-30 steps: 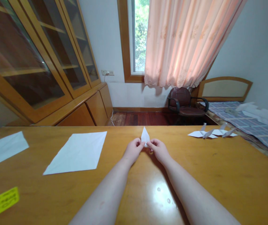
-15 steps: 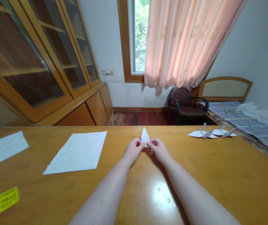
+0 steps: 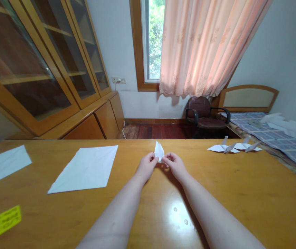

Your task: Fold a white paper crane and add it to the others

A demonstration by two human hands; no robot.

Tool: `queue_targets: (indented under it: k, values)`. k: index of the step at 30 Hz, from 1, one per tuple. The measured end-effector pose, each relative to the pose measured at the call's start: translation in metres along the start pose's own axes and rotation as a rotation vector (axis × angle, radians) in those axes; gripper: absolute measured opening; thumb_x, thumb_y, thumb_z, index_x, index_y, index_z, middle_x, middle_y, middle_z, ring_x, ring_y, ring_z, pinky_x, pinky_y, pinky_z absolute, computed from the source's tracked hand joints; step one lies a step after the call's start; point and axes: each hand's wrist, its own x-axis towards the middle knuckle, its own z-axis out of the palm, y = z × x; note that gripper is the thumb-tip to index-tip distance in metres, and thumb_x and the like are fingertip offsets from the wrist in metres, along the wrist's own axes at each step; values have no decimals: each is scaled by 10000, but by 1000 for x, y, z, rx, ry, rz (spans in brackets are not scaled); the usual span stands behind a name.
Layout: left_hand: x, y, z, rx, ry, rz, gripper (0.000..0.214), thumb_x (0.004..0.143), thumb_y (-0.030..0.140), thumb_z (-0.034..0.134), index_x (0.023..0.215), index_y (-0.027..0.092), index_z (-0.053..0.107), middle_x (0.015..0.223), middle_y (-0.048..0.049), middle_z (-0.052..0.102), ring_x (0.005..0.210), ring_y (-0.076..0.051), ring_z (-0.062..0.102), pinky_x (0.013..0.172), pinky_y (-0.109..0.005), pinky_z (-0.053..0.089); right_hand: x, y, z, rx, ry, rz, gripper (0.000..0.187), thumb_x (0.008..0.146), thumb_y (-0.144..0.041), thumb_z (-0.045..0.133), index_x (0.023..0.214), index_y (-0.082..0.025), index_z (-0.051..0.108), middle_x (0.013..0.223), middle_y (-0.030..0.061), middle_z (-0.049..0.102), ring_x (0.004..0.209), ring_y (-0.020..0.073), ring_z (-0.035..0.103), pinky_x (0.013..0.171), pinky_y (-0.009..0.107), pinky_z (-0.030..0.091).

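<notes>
A small folded piece of white paper (image 3: 159, 151) stands between my hands near the far edge of the table, its pointed end away from me and showing two tips. My left hand (image 3: 148, 165) pinches its lower left corner between thumb and fingers. On the other side, my right hand (image 3: 175, 165) grips the lower right corner the same way. The fingertips behind the paper are partly hidden.
Two folded paper cranes (image 3: 224, 148) sit at the table's far right. A white paper sheet (image 3: 88, 167) lies left of my hands, with another sheet (image 3: 5, 164) farther left. A yellow label (image 3: 1, 224) is at the near left of the wooden table (image 3: 228, 193).
The folded paper has tilted slightly left, and its single point now shows as two separate tips. Both hands stay nearly in place, still pinching it.
</notes>
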Motion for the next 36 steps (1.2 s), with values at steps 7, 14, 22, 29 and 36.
queue_targets:
  k: [7, 14, 22, 29, 36]
  values:
    - [-1, 1, -1, -14, 0, 22, 249, 769, 374, 509, 635, 170, 463, 598, 45, 452, 592, -108, 412, 563, -213, 302, -1, 1, 0, -16, -48, 21, 259, 674, -394, 661, 750, -166, 562, 583, -16, 579, 489, 104, 519, 480, 225, 365]
    - [-1, 4, -3, 1, 0, 35, 339, 819, 454, 440, 624, 176, 435, 585, 47, 412, 588, -109, 398, 564, -217, 304, -3, -4, 0, -93, -52, 51, 272, 670, -416, 647, 639, -149, 600, 531, -7, 558, 479, 101, 478, 487, 230, 350]
    - [1, 3, -5, 28, 78, 16, 288, 793, 425, 483, 651, 175, 471, 587, 44, 447, 576, -109, 422, 542, -213, 314, -5, -6, 1, -182, -116, 49, 254, 666, -395, 635, 649, -142, 623, 550, -5, 568, 502, 102, 466, 510, 231, 337]
    - [0, 8, -5, 83, 127, 4, 292, 766, 419, 510, 613, 181, 440, 533, 57, 405, 524, -97, 388, 509, -209, 288, -4, -4, 1, -172, -82, 7, 307, 710, -440, 597, 595, -160, 545, 516, -26, 513, 482, 94, 442, 494, 224, 329]
    - [0, 10, -3, -30, 129, -51, 228, 718, 370, 571, 668, 187, 445, 524, 68, 451, 489, -87, 422, 484, -194, 298, 1, 6, 0, -22, -24, 32, 328, 634, -403, 685, 743, -193, 458, 531, -63, 519, 435, 84, 436, 437, 207, 334]
